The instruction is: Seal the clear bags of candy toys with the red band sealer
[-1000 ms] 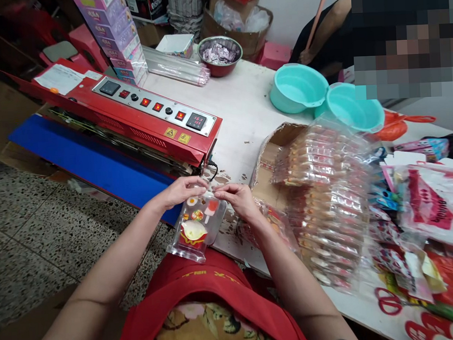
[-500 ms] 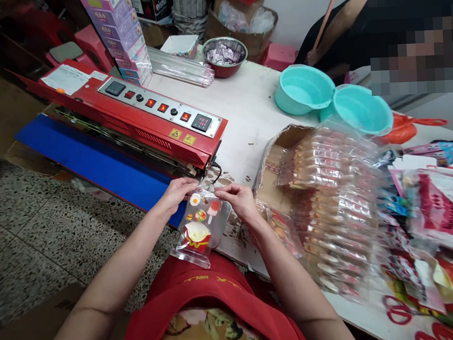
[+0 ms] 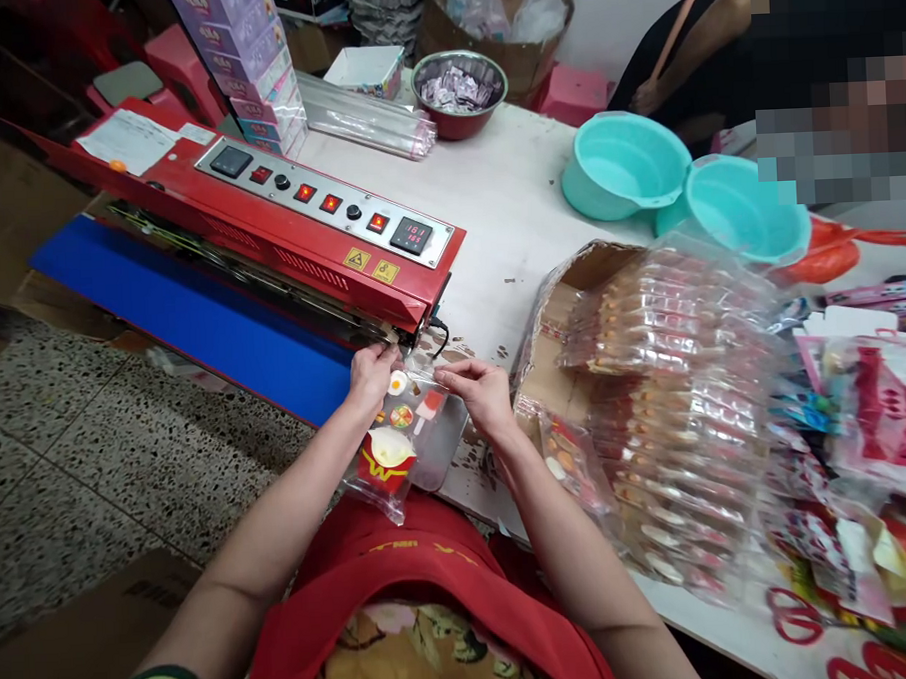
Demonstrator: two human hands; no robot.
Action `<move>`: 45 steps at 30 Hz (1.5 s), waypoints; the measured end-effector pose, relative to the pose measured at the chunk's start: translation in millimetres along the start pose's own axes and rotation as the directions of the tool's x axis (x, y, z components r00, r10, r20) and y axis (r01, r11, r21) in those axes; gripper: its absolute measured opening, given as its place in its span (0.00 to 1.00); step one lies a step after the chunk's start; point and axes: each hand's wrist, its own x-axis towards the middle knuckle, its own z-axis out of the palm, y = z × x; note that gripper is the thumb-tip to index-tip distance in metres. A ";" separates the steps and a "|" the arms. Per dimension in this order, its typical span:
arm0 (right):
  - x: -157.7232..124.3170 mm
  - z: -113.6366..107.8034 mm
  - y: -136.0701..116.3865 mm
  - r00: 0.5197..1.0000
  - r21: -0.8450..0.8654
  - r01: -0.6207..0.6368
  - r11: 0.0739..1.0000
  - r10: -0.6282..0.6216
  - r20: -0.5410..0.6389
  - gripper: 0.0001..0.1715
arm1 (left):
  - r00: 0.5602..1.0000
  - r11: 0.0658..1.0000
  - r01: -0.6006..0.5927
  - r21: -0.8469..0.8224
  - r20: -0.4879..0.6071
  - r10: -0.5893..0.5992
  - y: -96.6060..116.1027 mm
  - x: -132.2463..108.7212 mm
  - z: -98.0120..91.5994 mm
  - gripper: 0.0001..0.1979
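Observation:
A clear plastic bag (image 3: pixel 401 437) hangs between my two hands, with flat food-shaped pieces inside: a fried egg, a popsicle and a red fries carton. My left hand (image 3: pixel 371 375) pinches the top left corner, close to the end of the red band sealer (image 3: pixel 321 240). At the top right corner my right hand (image 3: pixel 481 393) pinches the bag's edge between thumb and fingers. The bag's top edge lies near the sealer's near-right end; whether it touches the sealer I cannot tell. The sealer's display is lit, and its blue conveyor belt (image 3: pixel 197 321) runs off to the left.
To the right, a cardboard box (image 3: pixel 548 360) holds many filled clear bags (image 3: pixel 674 420). Turquoise basins (image 3: pixel 626 167), a metal bowl of sachets (image 3: pixel 461 89) and stacked boxes (image 3: pixel 250 68) stand further back. Red scissors (image 3: pixel 795 615) lie at lower right. Another person is at the far right.
My left hand has moved slightly right and up toward the sealer's end, bringing the bag's top edge nearer to it. Both hands keep their pinch. The camera view has shifted slightly.

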 end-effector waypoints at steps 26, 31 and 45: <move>-134.8 -80.7 9.6 0.863 -0.578 0.379 0.722 -0.502 -0.062 0.09 | 0.483 0.321 -0.544 0.775 -0.023 0.875 28.3 -2.2 -69.2 0.24; -195.2 -168.5 8.6 0.734 -0.783 0.297 0.546 -0.655 -0.179 0.11 | 0.165 0.018 -0.982 0.186 0.817 0.552 -26.4 -95.2 50.3 0.12; -162.6 -207.0 -16.8 0.930 -0.789 0.270 0.551 -0.361 0.066 0.31 | 0.327 0.328 -0.912 0.247 0.920 0.215 -22.0 -116.7 172.7 0.05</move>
